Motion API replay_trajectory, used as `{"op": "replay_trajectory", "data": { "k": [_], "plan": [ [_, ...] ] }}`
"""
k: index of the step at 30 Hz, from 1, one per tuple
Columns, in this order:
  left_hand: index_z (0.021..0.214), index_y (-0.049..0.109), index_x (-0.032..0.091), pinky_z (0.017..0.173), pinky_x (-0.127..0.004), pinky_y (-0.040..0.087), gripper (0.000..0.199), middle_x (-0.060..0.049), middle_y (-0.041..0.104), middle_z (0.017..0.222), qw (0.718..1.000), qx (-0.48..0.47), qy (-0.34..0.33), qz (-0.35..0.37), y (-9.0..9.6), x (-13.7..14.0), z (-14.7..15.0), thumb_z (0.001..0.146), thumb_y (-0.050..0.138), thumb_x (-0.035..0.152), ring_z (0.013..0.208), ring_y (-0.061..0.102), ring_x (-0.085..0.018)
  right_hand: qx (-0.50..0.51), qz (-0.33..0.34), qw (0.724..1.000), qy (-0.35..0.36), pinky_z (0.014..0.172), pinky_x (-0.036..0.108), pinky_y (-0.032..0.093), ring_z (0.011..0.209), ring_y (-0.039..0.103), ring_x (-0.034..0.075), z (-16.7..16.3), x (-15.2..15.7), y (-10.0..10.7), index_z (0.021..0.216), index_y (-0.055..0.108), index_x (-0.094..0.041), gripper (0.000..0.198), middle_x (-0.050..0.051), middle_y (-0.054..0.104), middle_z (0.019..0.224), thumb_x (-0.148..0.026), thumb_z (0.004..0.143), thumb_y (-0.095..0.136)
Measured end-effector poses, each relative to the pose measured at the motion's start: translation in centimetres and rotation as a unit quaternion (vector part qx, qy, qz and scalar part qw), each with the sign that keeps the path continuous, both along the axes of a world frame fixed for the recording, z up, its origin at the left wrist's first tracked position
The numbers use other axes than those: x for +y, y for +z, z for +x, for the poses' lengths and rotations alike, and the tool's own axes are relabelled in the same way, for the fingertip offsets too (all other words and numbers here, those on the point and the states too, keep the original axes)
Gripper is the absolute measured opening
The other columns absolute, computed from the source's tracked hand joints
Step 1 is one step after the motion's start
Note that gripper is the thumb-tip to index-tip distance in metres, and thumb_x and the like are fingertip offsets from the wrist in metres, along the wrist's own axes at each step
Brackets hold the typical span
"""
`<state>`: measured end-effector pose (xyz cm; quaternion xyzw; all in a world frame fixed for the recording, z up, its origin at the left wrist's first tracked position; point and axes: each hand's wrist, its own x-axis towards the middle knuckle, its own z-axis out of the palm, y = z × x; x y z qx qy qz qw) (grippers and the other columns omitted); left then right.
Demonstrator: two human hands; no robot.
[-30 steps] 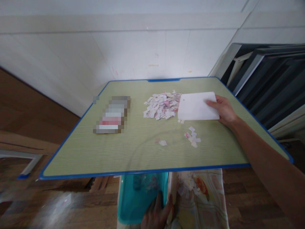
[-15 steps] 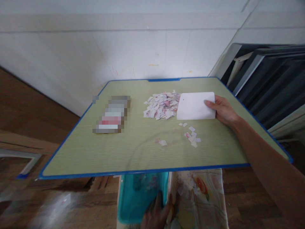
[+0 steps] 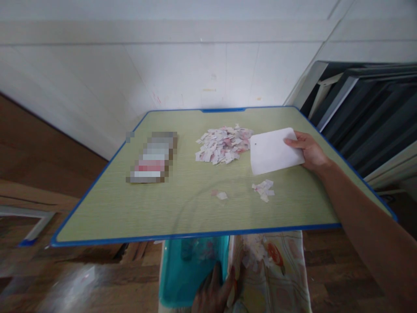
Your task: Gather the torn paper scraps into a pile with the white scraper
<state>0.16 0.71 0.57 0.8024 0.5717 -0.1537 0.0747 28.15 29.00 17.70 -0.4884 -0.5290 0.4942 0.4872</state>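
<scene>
Head cam: right hand (image 3: 311, 152) stretched over desk (image 3: 130, 213), thumb-on-top grip pinching white card (image 3: 273, 152), can't tell for left hand (image 3: 211, 295)

At the back, a white panelled wall (image 3: 182, 78) with a horizontal band (image 3: 163, 32), thin vertical seams and small red marks (image 3: 157, 100). Just in front of it, a pale green wood-grain table (image 3: 124, 208) with a blue rim (image 3: 130, 239). To the left, a brown wooden panel (image 3: 39, 152) above a pale grey metal leg (image 3: 41, 226) with a blue foot (image 3: 28, 242). To the right, dark grey flat panels (image 3: 374, 100), stacked at a slant. Below, brown wood-plank flooring (image 3: 130, 282) with a whitish glare patch (image 3: 76, 289); soft, cool light overall.
</scene>
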Motion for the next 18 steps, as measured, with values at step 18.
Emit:
{"op": "replay_trajectory", "data": {
  "k": [18],
  "plan": [
    [0.118,0.038,0.042,0.058,-0.02,0.05,0.072,-0.003,0.061,0.106,0.987,-0.037,-0.028,0.156,-1.3,-0.2,-1.0,0.063,0.053,-0.001,0.067,0.06,-0.014,-0.131,-0.06,0.985,0.09,0.053,0.023,0.04,0.059,0.056,0.013,1.0,-3.6,0.8,0.091,0.062,-0.013,0.036,0.004,0.064,0.076,-0.039,0.067,0.061]
  ]
}}
